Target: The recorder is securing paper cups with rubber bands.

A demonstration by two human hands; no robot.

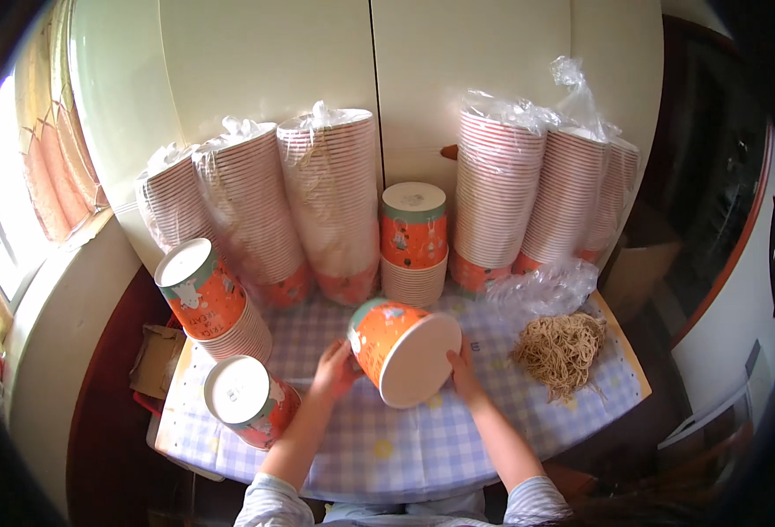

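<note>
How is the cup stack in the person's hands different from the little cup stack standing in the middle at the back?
The held stack lies tipped on its side, white bottom facing the camera; the middle stack stands upright, bottom up, on the table. The held stack is gripped by the left hand and right hand; nothing touches the middle stack. Both are orange printed paper cups with white bottoms.

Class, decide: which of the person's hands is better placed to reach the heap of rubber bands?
Probably the right hand: the heap of rubber bands lies just beyond it, while the left hand steadies the orange paper cup from the far side.
</note>
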